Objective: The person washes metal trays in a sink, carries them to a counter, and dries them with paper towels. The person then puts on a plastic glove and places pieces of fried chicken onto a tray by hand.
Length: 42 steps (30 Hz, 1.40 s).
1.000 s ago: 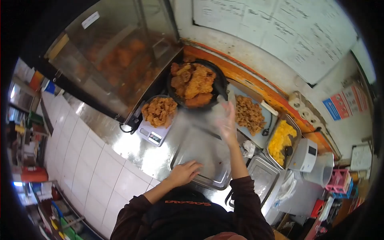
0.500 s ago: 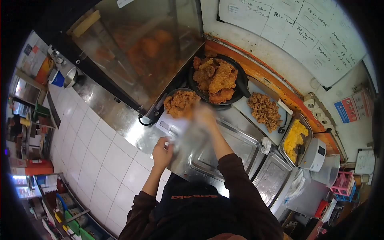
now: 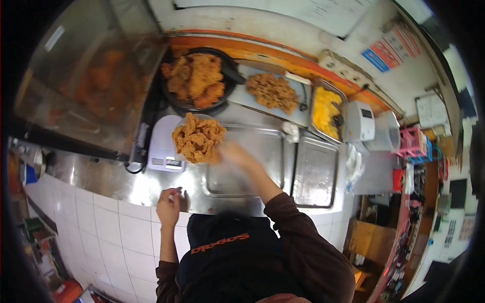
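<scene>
A round bowl heaped with crispy fried chicken pieces is raised above the counter, overlapping the right side of a white kitchen scale. My right hand, smeared by motion, is at the bowl's right edge and appears to grip it. Its fingertips are hidden by the blur and the food. My left hand is at the counter's front edge, below the scale, with fingers curled in. Whatever lies between them, if anything, is too small to make out.
Behind stands a black pan with large fried chicken pieces. A cutting board bears chopped fried bits. Two metal trays, a pan of yellow food and a white appliance line the counter. A glass display cabinet borders the left.
The bowl of fried chicken has come up off the scale and shifted right with my right hand. My left hand stays curled near the counter edge. The camera view has turned right.
</scene>
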Tool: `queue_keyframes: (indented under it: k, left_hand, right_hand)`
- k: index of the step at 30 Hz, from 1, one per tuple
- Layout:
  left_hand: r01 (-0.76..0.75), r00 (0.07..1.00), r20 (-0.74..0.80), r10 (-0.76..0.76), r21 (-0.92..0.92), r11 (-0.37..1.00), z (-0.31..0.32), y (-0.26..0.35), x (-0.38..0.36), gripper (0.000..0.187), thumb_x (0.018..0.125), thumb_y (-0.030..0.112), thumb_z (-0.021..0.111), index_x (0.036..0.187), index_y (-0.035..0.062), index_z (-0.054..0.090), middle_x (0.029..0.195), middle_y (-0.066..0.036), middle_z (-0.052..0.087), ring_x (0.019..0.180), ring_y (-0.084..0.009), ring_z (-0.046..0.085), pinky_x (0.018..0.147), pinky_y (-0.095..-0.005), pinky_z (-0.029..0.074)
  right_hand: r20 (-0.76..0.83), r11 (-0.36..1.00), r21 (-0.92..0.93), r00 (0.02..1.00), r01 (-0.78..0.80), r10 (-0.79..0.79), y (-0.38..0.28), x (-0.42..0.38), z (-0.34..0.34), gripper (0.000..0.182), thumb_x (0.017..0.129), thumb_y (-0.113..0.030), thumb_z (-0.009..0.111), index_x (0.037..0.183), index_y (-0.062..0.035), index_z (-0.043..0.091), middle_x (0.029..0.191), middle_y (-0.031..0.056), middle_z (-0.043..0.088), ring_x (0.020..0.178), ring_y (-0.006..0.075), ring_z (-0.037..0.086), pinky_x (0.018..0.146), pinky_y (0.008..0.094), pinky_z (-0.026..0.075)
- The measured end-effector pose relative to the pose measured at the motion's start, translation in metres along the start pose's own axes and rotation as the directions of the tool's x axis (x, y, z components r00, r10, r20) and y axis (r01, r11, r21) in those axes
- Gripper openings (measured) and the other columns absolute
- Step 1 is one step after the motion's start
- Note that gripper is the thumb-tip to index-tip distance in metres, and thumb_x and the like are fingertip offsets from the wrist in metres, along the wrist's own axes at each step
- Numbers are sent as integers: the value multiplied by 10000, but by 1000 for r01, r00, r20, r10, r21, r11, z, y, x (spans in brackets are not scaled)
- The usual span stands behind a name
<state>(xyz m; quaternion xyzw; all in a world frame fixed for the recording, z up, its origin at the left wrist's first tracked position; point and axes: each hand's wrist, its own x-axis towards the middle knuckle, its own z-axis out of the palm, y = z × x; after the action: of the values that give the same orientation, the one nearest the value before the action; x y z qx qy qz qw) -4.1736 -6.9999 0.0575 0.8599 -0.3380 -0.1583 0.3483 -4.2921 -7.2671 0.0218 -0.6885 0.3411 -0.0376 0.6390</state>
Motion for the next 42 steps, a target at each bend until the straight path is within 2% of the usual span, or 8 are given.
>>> queue_keyframes:
  k: [5, 9, 12, 15, 17, 25, 34, 42]
  left_hand:
    - [-17, 1000, 15, 18, -72, 997, 43, 35, -19, 119, 810, 161, 560, 878, 69, 592, 795, -59, 579, 558, -181, 542, 510, -288, 427]
    - [-126, 989, 68, 133, -96, 987, 98, 73, -31, 117, 806, 153, 561, 873, 63, 593, 793, -68, 584, 563, -185, 549, 523, -290, 432]
    - [-239, 966, 81, 244, -71, 968, 136, 117, -39, 118, 806, 158, 558, 878, 71, 591, 797, -74, 581, 571, -193, 548, 543, -299, 434]
    - [-275, 947, 147, 286, -89, 957, 167, 145, -46, 124, 805, 164, 558, 886, 73, 585, 791, -75, 574, 575, -196, 545, 544, -305, 432]
    - [-230, 946, 211, 244, -91, 969, 180, 165, -53, 132, 802, 166, 560, 894, 73, 579, 785, -73, 570, 575, -196, 545, 543, -310, 429]
    - [-278, 921, 257, 293, -93, 956, 202, 190, -75, 120, 797, 166, 566, 866, 70, 586, 777, -56, 574, 537, -187, 525, 523, -307, 422]
    - [-310, 880, 345, 327, -105, 945, 210, 207, -71, 116, 792, 156, 571, 863, 66, 586, 786, -65, 580, 549, -186, 539, 535, -294, 433]
    - [-320, 836, 440, 328, -96, 943, 195, 203, -63, 122, 792, 131, 572, 883, 50, 583, 808, -79, 586, 603, -195, 559, 564, -291, 443]
  right_hand:
    - [-69, 871, -447, 963, 204, -261, 26, -127, -100, 336, 863, -254, 420, 1075, -15, 525, 952, 101, 587, 737, 197, 571, 587, 321, 465]
    - [-344, 950, -216, 893, 227, -292, 115, -198, -181, 207, 578, -102, 640, 629, -46, 447, 630, 118, 484, 631, 303, 492, 616, 392, 390]
    - [-337, 639, -769, 832, 27, -440, 182, -253, -237, 191, 586, -89, 625, 573, -55, 437, 607, 117, 470, 626, 283, 502, 591, 371, 401]
    - [-401, 737, -672, 874, -77, -274, 190, -303, -278, 88, 688, -74, 552, 676, -54, 467, 607, 81, 466, 592, 204, 507, 579, 318, 426]
    - [-642, 947, 301, 710, -113, 289, 175, -314, -278, 119, 751, -48, 514, 852, -26, 455, 648, 50, 508, 525, 144, 491, 521, 270, 431]
    - [-636, 708, -644, 717, -289, -286, 239, -326, -282, 163, 755, -133, 507, 716, 8, 579, 625, 147, 589, 653, 288, 574, 714, 346, 455]
    - [-917, 889, 182, 253, -420, 307, 153, -319, -251, 511, 748, -226, 598, 1168, -48, 366, 816, 247, 596, 797, 396, 582, 693, 437, 451]
    - [-974, 794, -221, 163, -566, -155, 180, -314, -247, 475, 696, -212, 652, 1095, -105, 418, 994, 141, 558, 822, 353, 579, 676, 430, 461]
